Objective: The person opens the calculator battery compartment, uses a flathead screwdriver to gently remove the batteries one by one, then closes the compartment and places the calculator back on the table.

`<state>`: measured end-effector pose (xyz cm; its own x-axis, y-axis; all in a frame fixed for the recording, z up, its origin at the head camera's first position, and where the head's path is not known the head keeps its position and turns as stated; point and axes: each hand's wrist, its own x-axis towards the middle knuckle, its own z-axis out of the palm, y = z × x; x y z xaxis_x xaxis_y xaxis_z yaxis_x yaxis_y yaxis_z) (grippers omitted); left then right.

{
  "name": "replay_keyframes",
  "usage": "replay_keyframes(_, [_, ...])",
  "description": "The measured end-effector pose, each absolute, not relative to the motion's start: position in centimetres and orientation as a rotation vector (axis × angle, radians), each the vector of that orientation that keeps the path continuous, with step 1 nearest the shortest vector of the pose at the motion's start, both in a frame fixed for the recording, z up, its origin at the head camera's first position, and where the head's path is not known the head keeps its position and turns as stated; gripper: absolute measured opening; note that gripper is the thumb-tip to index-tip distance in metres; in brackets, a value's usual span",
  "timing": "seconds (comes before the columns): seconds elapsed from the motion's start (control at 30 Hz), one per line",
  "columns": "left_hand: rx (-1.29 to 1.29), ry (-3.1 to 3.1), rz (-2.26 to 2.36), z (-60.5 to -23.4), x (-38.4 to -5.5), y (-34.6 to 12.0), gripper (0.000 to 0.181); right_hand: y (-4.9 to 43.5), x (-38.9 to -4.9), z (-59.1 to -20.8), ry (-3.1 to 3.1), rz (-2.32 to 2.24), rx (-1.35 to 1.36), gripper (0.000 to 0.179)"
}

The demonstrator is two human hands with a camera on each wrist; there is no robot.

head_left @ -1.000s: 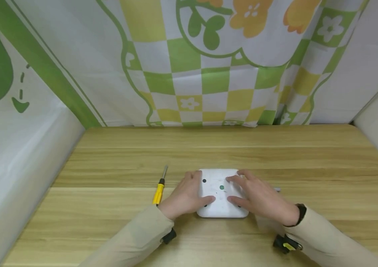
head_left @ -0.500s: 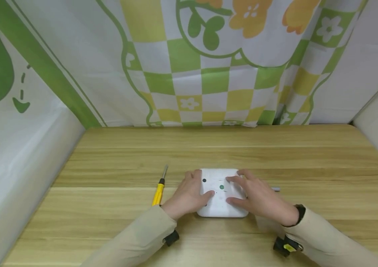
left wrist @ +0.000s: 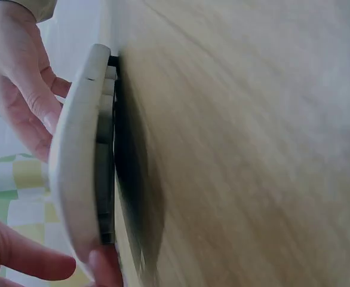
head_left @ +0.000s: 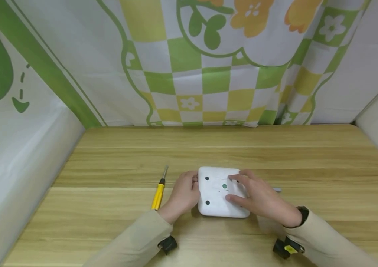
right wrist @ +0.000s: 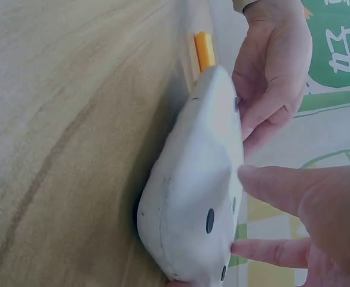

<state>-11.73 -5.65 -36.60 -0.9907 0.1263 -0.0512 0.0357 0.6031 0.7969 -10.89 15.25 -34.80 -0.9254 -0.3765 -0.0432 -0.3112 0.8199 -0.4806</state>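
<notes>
A white square calculator (head_left: 215, 207) with rounded corners lies face down, its back showing dark round spots and a green one. In the left wrist view, the calculator's (left wrist: 79, 155) near edge is raised off the table and keys show along its underside. My left hand (head_left: 183, 191) holds this left edge, with a fingertip tucked beneath it. The right hand (head_left: 259, 196) grips the right side, thumb and a finger on the back. In the right wrist view, another fingertip of the right hand (right wrist: 324, 215) meets the edge at the bottom.
A yellow-handled screwdriver (head_left: 158, 193) lies left of the left hand, its shaft pointing away. A thin grey object (head_left: 277, 189) shows partly behind the right hand. A patterned curtain (head_left: 215, 81) hangs along the back edge of the wooden table (head_left: 125, 155).
The left thumb has come off the calculator's back and moved down beside its left edge. That edge has tilted up and the calculator has shifted slightly; the right hand has stayed in place.
</notes>
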Motion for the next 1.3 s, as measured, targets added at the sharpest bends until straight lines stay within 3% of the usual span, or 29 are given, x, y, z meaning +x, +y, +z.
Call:
replay_keyframes(1.07, [0.084,2.501,1.742,-36.52,-12.25,-5.25,0.022,14.73,-10.84,-35.37,2.807,-0.896,-0.342,0.080])
replay_keyframes(1.3, [0.120,2.445,1.682,-36.48,-12.10,-5.13,0.029,14.68,-10.93,-35.35,2.765,-0.942,-0.325,0.081])
